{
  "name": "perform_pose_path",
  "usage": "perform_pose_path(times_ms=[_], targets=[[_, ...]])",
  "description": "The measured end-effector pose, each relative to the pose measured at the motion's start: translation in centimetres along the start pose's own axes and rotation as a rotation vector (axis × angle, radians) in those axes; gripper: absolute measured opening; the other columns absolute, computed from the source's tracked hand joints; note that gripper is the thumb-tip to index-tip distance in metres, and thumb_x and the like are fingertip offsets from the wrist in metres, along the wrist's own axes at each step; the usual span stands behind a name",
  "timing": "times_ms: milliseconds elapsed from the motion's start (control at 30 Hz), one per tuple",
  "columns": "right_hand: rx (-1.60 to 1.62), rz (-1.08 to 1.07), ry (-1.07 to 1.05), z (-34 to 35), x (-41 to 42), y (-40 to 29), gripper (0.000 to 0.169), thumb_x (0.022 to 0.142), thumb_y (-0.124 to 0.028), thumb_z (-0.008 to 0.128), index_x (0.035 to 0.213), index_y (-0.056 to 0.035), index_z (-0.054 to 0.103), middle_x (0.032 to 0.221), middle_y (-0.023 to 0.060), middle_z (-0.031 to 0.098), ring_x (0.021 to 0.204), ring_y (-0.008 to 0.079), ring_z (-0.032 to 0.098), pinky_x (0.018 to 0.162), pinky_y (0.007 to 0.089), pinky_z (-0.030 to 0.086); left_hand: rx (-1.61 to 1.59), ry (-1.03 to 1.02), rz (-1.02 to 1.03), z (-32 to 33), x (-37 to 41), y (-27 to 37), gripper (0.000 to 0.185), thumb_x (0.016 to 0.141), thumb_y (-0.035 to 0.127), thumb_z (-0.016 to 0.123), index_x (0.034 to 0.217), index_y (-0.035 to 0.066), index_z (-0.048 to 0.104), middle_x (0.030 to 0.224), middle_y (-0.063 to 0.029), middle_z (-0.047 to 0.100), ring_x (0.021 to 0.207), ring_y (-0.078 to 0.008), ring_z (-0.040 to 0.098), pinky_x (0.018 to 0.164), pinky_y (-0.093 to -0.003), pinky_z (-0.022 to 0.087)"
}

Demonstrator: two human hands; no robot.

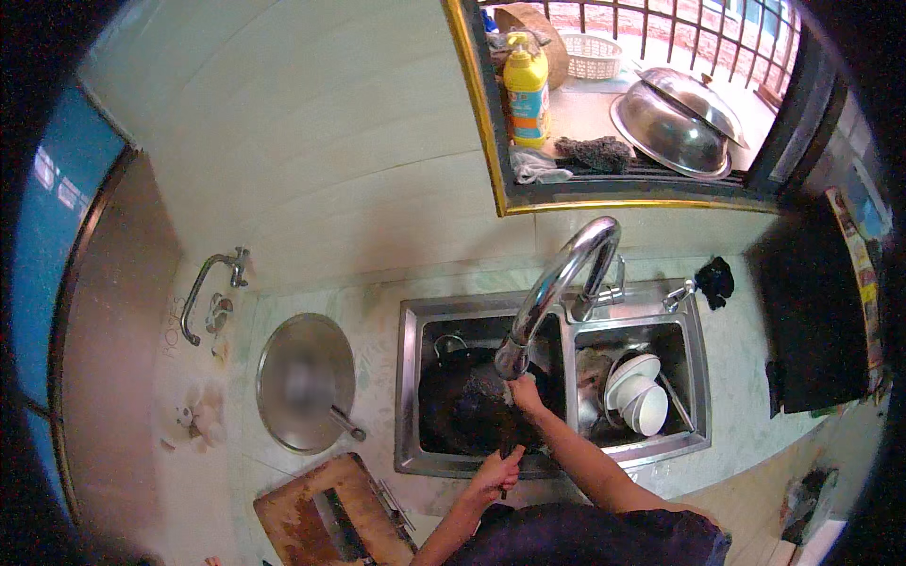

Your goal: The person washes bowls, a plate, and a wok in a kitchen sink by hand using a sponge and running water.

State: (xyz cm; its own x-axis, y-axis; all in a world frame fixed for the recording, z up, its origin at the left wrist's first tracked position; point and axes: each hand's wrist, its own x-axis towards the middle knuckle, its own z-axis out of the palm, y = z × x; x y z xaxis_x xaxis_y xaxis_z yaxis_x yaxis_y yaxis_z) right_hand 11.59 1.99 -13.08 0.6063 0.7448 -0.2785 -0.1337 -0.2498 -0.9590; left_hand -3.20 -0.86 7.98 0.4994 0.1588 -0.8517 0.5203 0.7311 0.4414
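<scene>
A dark wok [453,410] lies in the left basin of a steel double sink [407,396]. My left hand [497,472] grips its dark handle [506,449] at the basin's front edge. Just below the tip of the chrome faucet [541,304], my right hand [527,397] reaches over the wok, fingers curled and partly hidden behind the spout. Whether it holds something is hard to make out. Whitish foam or water shows on the wok beside it.
White bowls [645,407] are stacked in the right basin. A steel basin [304,382] with a handled utensil [347,422] stands left of the sink. Near me, a cleaver [340,523] lies on a wooden cutting board [297,509]. The windowsill holds a yellow pump bottle [527,99] and a steel pot [669,131].
</scene>
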Motion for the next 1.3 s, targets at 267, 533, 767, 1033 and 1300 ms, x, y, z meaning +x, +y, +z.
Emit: perform_pose_path(times_ms=[267, 533, 767, 1033, 1300], targets=[[0.170, 0.201, -0.246, 1.5, -3.7, 1.7, 0.023, 0.082, -0.019, 0.039, 0.085, 0.0003, 0.051, 0.072, 0.0106, 0.056, 0.062, 0.0201, 0.054, 0.055, 0.0316, 0.042, 0.040, 0.027, 0.010, -1.9, 1.7, 0.4, 0.025, 0.079, 0.030, 0.052, 0.071, 0.014, 0.034, 0.048, 0.0056, 0.029, 0.036, -0.0048, 0.026, 0.032, -0.0208, 0.020], [0.350, 0.437, -0.258, 2.4, -7.4, -2.6, 0.027, 0.079, -0.025, 0.047, 0.084, 0.0013, 0.054, 0.074, 0.0113, 0.057, 0.063, 0.0194, 0.055, 0.057, 0.0334, 0.043, -0.202, -0.080, -0.054, -2.9, 2.3, -1.3, 0.030, 0.080, 0.035, 0.049, 0.063, 0.015, 0.035, 0.045, 0.0061, 0.027, 0.035, -0.0051, 0.026, 0.033, -0.0202, 0.019], [-0.209, 0.395, -0.088, 5.3, -5.0, -3.8, 0.035, 0.071, -0.027, 0.052, 0.075, 0.0081, 0.054, 0.073, 0.0173, 0.057, 0.072, 0.0275, 0.056, 0.060, 0.0376, 0.042, -0.227, -0.011, -0.025, -5.2, 1.0, -4.5, 0.034, 0.080, 0.035, 0.049, 0.059, 0.013, 0.035, 0.045, 0.0054, 0.028, 0.033, -0.0056, 0.024, 0.031, -0.0206, 0.018], [0.273, 0.561, -0.252, -2.1, 2.2, -0.2, 0.023, 0.081, -0.019, 0.041, 0.091, -0.0020, 0.052, 0.078, 0.0125, 0.058, 0.060, 0.0224, 0.056, 0.051, 0.0329, 0.044, -0.051, -0.010, -0.043, -4.4, -2.8, -3.0, 0.032, 0.080, 0.034, 0.049, 0.060, 0.012, 0.038, 0.044, 0.0046, 0.029, 0.033, -0.0051, 0.026, 0.030, -0.0193, 0.019], [1.011, 0.491, -0.370, -5.3, -3.2, -5.5, 0.034, 0.087, -0.030, 0.026, 0.105, -0.0052, 0.040, 0.093, 0.0158, 0.056, 0.066, 0.0227, 0.056, 0.058, 0.0332, 0.044, 0.036, 0.047, 0.043, -5.6, -0.6, -2.5, 0.028, 0.079, 0.034, 0.051, 0.067, 0.011, 0.041, 0.045, 0.0046, 0.031, 0.034, -0.0051, 0.027, 0.031, -0.0199, 0.019]])
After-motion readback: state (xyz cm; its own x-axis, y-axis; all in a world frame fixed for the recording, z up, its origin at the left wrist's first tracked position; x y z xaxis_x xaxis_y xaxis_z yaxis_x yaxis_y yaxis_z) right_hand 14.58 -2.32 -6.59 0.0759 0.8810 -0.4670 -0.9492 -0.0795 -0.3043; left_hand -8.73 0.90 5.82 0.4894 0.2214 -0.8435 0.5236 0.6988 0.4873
